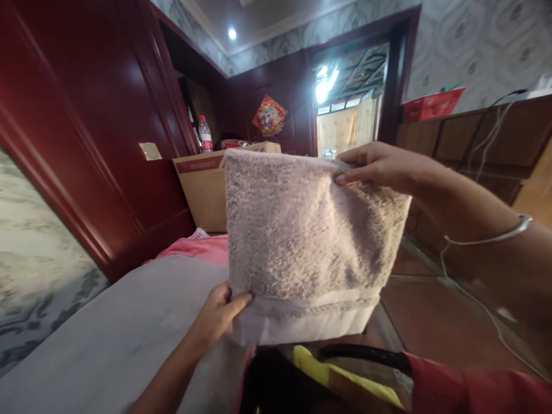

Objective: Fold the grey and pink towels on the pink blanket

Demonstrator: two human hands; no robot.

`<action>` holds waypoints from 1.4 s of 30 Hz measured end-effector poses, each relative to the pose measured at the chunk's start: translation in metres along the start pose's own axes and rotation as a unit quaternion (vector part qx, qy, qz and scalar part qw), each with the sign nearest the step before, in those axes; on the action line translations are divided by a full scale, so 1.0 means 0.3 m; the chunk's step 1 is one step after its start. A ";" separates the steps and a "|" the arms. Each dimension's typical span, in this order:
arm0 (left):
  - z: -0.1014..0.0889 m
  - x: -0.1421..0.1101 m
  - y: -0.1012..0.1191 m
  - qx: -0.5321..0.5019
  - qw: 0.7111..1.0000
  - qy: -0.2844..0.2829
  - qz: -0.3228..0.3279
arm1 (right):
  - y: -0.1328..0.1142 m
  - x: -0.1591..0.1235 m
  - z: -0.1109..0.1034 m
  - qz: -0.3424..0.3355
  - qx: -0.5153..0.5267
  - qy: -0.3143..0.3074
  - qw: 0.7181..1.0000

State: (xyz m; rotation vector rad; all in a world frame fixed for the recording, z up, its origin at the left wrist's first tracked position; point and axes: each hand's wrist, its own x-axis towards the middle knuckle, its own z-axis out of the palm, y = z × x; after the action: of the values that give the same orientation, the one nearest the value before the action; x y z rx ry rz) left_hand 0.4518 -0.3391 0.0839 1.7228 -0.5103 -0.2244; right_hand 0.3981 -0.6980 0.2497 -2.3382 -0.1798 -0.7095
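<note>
A pale, greyish-pink terry towel is held up in front of me, folded, with a smooth band along its lower edge. My left hand pinches its lower left corner, thumb on the near side. Near the middle right of the top edge, my right hand grips it between thumb and fingers. The right part of the towel sags into folds and lies in shadow. Below and to the left spreads a grey sheet, apart from my right hand and close under the left one.
Behind the towel stands a cardboard box with a bottle on top. Pink cloth lies beside it. A red basket sits on the right-hand cabinet. A white cable trails over the tiled floor.
</note>
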 end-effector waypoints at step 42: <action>0.572 0.726 -0.281 -0.184 0.982 0.030 0.000 | 1.043 0.081 0.113 0.179 -0.203 0.039 0.962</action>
State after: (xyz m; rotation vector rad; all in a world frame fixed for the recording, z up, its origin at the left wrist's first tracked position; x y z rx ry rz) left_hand 0.5900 -0.5770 -0.0073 1.3637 -0.3957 -0.2487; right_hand 0.5302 -0.9156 0.0632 -2.6174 0.4563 -0.7011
